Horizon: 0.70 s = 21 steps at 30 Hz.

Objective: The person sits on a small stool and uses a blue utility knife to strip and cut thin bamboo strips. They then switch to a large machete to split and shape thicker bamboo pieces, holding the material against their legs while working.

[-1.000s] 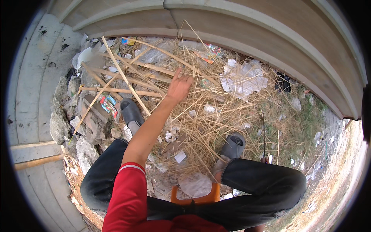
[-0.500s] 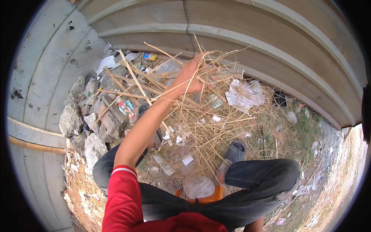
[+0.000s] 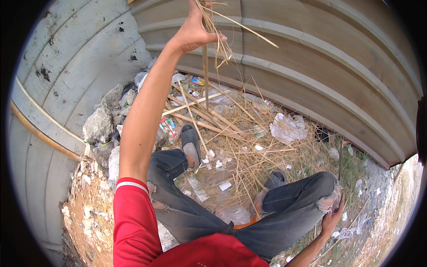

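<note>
My left hand (image 3: pixel 198 29) is raised at the top edge, closed around a loose bunch of dry, straw-like strips (image 3: pixel 220 51). One longer strip sticks out to the right. A brown stick (image 3: pixel 205 75) runs from beneath that hand down to the pile; whether the hand grips it too is unclear. At the right, my right hand (image 3: pixel 332 217) is curled beside my ripped-jean knee, its fingers partly hidden. A thin dark rod (image 3: pixel 340 158) rises beyond the knee in line with that hand. Where the two would meet is hidden.
Wooden sticks (image 3: pixel 213 118) and scattered straw (image 3: pixel 253 160) lie between my feet and the corrugated wall (image 3: pixel 311 66). Broken rocks (image 3: pixel 98 124) stand along the pale panel (image 3: pixel 98 66) at left. A crumpled white plastic sheet (image 3: pixel 288 129) and other litter lie around.
My left hand has lifted from the pile up and to the left, carrying the strips. My right hand has come into fuller view by the knee; the dark rod has shifted right.
</note>
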Available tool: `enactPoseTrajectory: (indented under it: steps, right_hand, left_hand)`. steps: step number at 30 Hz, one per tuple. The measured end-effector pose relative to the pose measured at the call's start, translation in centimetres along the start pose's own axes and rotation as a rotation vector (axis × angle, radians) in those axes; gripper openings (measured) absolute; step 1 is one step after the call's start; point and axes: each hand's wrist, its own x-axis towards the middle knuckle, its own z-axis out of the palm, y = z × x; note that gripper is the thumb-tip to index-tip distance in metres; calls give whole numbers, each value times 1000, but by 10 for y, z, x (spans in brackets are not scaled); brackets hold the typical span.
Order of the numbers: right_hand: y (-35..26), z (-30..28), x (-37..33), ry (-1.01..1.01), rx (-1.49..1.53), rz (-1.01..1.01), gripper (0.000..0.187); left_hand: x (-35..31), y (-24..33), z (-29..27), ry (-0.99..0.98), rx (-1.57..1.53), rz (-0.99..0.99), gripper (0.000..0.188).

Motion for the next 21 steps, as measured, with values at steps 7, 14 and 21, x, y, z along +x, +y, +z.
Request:
enactPoseTrajectory:
  steps: [7, 14, 21]
  right_hand:
    - [-94, -33, 35, 360, 328, 154, 55]
    - [-203, 12, 27, 210, 841, 78, 48]
    - [-232, 109, -19, -351, 965, 302, 28]
  left_hand:
    - [36, 32, -70, 499, -80, -75, 80]
    - [29, 66, -80, 394, -279, -171, 45]
    - [36, 92, -79, 558, -61, -130, 36]
